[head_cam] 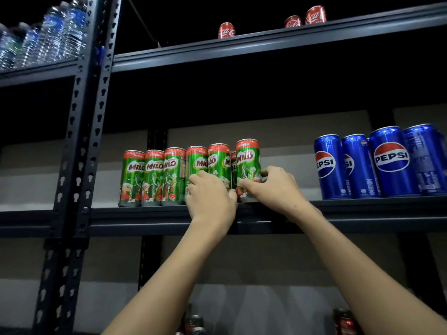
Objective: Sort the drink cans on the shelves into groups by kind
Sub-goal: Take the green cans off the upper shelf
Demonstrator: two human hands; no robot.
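— While you look up at it, what fills your view?
— Your dark metal rack (79,146) takes most of the frame, its punched upright running down the left side. Its middle shelf (362,213) crosses the centre, and the top shelf (266,48) slants across the upper part.

— Where do your cans stand?
— Your blue Pepsi cans (389,162) are grouped at the right end of the middle shelf. Your green Milo cans (174,176) stand in a tight row at centre left on that shelf, well apart from the Pepsi. Three red Coca-Cola cans (315,15) sit on the top shelf: one alone at upper centre, two close together further right. Water bottles (48,32) crowd the upper left corner, blurred. More red cans (344,321) show at the bottom edge, too dark to read.

— And your hands?
— Your left hand (210,197) is curled round the lower part of a Milo can (196,163) in the row. Your right hand (275,187) grips the rightmost Milo can (248,163) near its base, thumb across the front and fingers behind. That can stands higher in the frame than its neighbours; you cannot tell whether it touches the shelf.
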